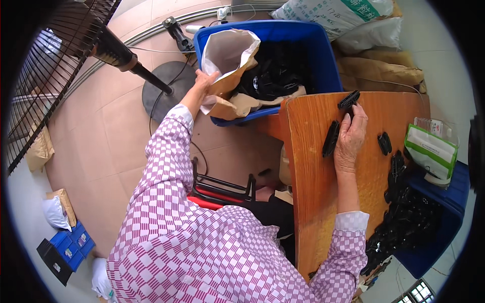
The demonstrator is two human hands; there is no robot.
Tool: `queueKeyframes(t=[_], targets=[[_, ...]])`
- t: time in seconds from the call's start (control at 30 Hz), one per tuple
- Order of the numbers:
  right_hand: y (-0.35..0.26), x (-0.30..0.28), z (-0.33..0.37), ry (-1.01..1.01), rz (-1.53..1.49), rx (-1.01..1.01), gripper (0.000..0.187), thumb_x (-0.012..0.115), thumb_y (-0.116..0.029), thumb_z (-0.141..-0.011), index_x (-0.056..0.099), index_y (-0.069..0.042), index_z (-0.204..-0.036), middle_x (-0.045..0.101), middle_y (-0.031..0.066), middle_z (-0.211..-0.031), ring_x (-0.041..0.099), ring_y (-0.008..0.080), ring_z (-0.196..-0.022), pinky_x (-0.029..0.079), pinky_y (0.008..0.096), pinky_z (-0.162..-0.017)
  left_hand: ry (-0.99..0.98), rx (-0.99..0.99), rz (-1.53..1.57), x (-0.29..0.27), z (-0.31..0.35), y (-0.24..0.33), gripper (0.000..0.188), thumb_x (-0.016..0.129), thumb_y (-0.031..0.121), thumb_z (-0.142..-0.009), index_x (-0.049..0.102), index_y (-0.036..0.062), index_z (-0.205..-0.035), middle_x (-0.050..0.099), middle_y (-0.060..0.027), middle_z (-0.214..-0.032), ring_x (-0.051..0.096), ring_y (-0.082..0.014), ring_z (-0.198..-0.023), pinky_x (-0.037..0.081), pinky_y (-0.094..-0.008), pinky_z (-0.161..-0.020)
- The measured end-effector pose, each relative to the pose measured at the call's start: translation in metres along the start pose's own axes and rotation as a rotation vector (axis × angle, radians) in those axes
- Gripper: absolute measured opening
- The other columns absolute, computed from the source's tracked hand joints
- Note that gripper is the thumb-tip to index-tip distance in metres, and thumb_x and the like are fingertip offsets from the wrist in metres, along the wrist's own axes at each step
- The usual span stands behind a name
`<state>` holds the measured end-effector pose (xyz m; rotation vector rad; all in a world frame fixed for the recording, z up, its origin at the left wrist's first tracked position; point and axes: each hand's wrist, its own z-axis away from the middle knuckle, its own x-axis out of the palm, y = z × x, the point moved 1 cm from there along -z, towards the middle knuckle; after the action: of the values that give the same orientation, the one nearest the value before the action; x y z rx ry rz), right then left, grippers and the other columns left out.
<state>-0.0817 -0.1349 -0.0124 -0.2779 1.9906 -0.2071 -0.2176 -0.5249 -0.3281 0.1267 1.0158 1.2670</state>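
Observation:
My left hand [206,82] is closed on the rim of a brown paper bag [233,76] with a white lining. The bag's mouth gapes upward at the left side of a blue bin [328,65]. Black plastic parts [275,76] fill much of that bin. Over the wooden table, my right hand [351,135] has its thumb and fingers slightly apart. Its fingertips meet the near edge of a black plastic piece [348,100]. Beside the thumb lies a second black piece [331,139]. Another black part [384,143] rests farther right on the tabletop [318,202].
A second blue bin [452,207] and a heap of black parts [404,222] sit at the table's right edge. A green-and-white pack [431,151] stands above them. White sacks [338,17] lie behind the far bin. A stand fan [116,53] rises at the left.

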Motion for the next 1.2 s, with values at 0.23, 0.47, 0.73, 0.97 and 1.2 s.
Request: queueKeyframes(t=[0.23,0.47,0.73,0.97,1.2], targets=[[-0.005,0.009,-0.004,0.075,-0.062,-0.056,0.022,0.05,-0.003,-0.088,0.055,0.002,-0.109,0.057,0.0173,-0.112,0.053,0.0338,-0.105,0.043,0.0387,-0.093,-0.158,0.005,0.147,-0.009,0.024,0.018,0.102,0.073,0.047,-0.068,0.019,-0.0065,-0.136,0.049,-0.0287,-0.124,0.053,-0.039,-0.115,0.047,-0.0407,-0.093],[0.003,0.003,0.004,0.091,-0.135,-0.03,0.02,0.052,-0.004,-0.087,0.056,0.001,-0.105,0.058,0.0161,-0.11,0.055,0.0314,-0.103,0.044,0.0377,-0.091,0.16,1.375,-0.008,0.035,0.178,0.12,0.038,0.064,0.018,-0.075,0.055,0.0054,-0.11,0.06,-0.0166,-0.103,0.059,-0.0354,-0.094,0.046,-0.0457,-0.08],[0.01,0.009,0.002,0.105,-0.134,-0.039,0.02,0.053,-0.005,-0.086,0.058,-0.001,-0.105,0.059,0.0147,-0.105,0.057,0.0297,-0.1,0.045,0.0356,-0.087,-0.628,0.962,-0.358,0.222,0.135,0.057,0.029,0.054,0.023,-0.09,0.055,0.0095,-0.116,0.052,-0.0111,-0.123,0.048,-0.0255,-0.115,0.041,-0.038,-0.091],[-0.007,0.004,-0.007,0.104,-0.209,-0.013,0.019,0.055,-0.009,-0.088,0.058,-0.001,-0.104,0.058,0.0137,-0.106,0.057,0.0305,-0.097,0.047,0.0363,-0.085,-0.427,0.831,-0.632,0.256,0.007,-0.025,0.02,0.055,0.024,-0.085,0.061,0.01,-0.097,0.059,-0.015,-0.101,0.056,-0.0305,-0.094,0.045,-0.0432,-0.074],[0.029,-0.016,0.01,0.38,-0.007,0.076,0.02,0.058,-0.005,-0.082,0.058,-0.001,-0.102,0.056,0.0181,-0.112,0.051,0.0333,-0.109,0.041,0.0409,-0.094,-0.28,1.341,-0.345,0.2,0.087,-0.074,0.019,0.051,0.025,-0.082,0.064,0.0115,-0.085,0.065,-0.0177,-0.082,0.062,-0.0362,-0.074,0.048,-0.0481,-0.059]])
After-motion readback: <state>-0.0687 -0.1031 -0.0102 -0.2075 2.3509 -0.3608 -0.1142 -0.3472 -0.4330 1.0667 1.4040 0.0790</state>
